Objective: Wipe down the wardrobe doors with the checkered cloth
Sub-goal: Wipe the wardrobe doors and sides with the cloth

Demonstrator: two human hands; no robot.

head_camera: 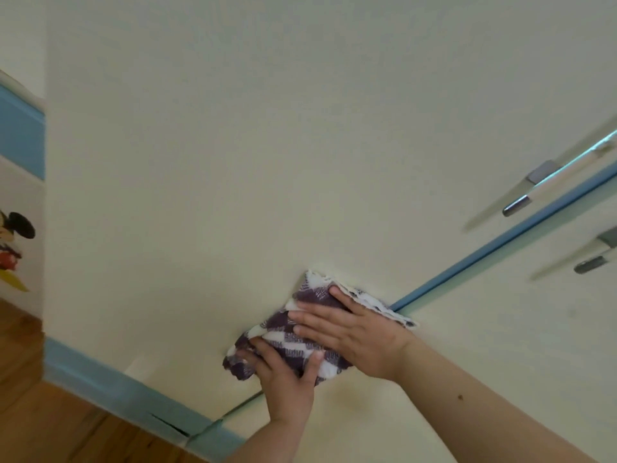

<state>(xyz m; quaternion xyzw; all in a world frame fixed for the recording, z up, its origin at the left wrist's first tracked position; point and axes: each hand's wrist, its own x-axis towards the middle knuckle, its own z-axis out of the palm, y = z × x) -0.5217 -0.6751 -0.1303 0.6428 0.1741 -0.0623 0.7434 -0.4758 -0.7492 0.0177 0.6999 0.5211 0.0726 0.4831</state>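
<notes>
A purple-and-white checkered cloth [302, 332], folded into a pad, lies flat against the cream wardrobe door [233, 162], low down near the blue seam between two doors. My right hand [354, 332] presses on the cloth with straight fingers spread over its upper half. My left hand [287, 372] holds the cloth's lower end, thumb on top and fingers curled round its edge. Both forearms reach in from the bottom right.
Two silver bar handles [534, 192] [597, 259] stick out on either side of the blue seam [500, 242] at the right. A blue plinth [117, 389] runs along the wardrobe's base above the wooden floor [50, 429]. A cartoon sticker [13, 248] shows at the far left.
</notes>
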